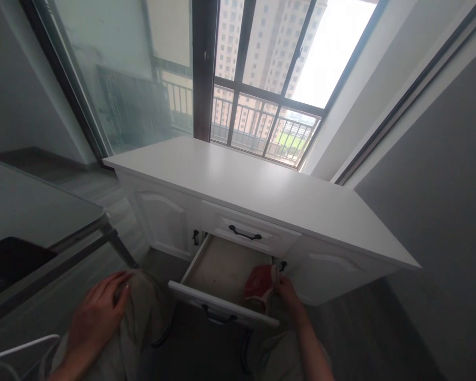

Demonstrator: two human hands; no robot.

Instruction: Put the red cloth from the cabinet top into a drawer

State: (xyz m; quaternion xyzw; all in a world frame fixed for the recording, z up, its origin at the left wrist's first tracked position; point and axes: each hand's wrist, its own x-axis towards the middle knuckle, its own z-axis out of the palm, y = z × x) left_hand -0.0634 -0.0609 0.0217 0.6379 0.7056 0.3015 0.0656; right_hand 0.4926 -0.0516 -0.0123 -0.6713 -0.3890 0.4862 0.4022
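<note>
At the right end of the open drawer (222, 275), the right hand (286, 292) is closing its fingers on a red cloth item (259, 288) with pale trim, gripping it at its upper right edge. The item is sitting inside the drawer, in the right front corner, pressing against the drawer's front panel and right side; what kind of item it is cannot be told. The rest of the drawer's beige bottom is showing bare, and a black handle (219, 316) is hanging on the outside of its white front panel.

The left hand (97, 317) is resting palm down, fingers loosely spread and lightly curled, on the knee of the person's khaki trousers (143, 317), well apart from the drawer and holding nothing.

Above the open drawer, a second, shallower drawer (248, 231) is sitting shut, carrying a black handle of its own. Both are belonging to a white bench (262, 190) with a flat top, flanked by a cabinet door (162, 217) at the left and another (333, 275) at the right. Behind the bench's far edge, a dark-framed window (269, 79) is showing a railing and tall buildings outside. A glass-topped table (31, 211) is standing at the left, near the bench's left corner.
</note>
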